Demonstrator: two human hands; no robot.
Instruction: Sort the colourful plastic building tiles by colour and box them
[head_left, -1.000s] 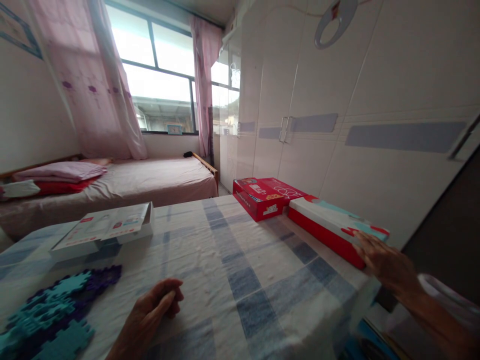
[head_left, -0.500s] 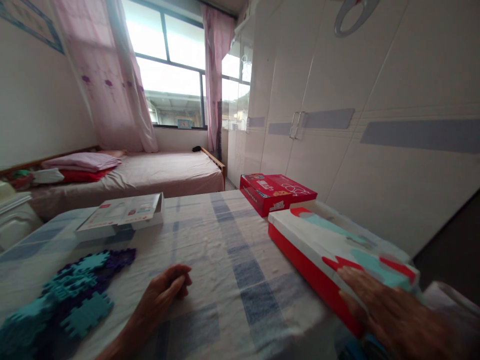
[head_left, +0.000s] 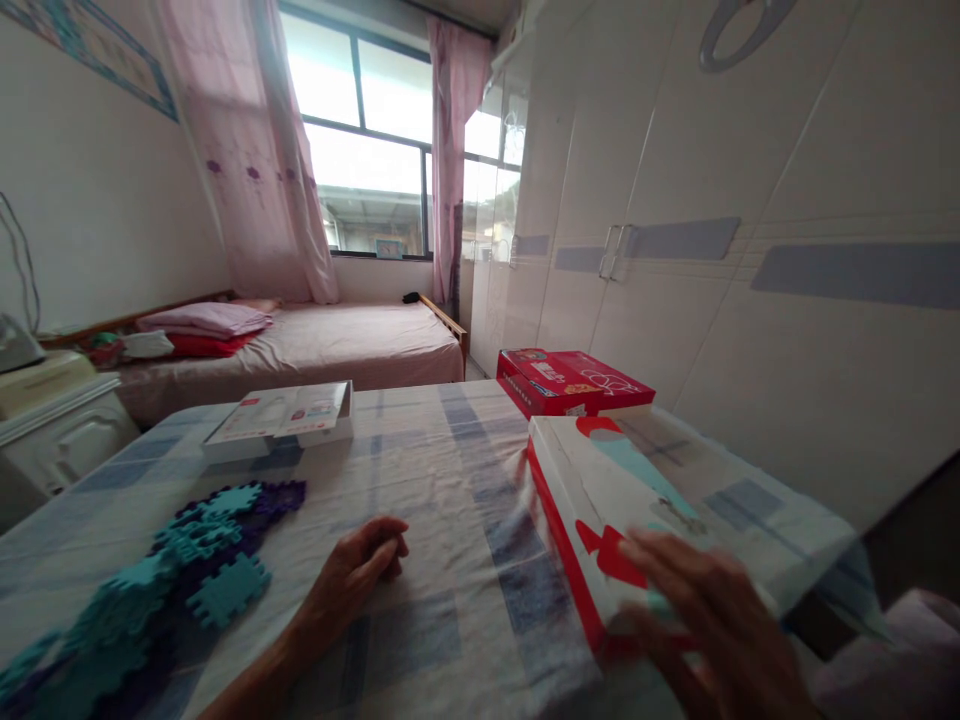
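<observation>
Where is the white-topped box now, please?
In the head view, the white-topped box is on the right of the table, partly covered by the right hand, in front of the red box.

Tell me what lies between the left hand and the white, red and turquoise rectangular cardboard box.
In the head view, only the wrinkled white-and-blue checked tablecloth lies between the left hand and the box.

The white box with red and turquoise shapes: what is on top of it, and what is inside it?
The right hand, blurred, is over the near end of the white box, hiding part of it. The inside cannot be seen: the top covers it.
</observation>
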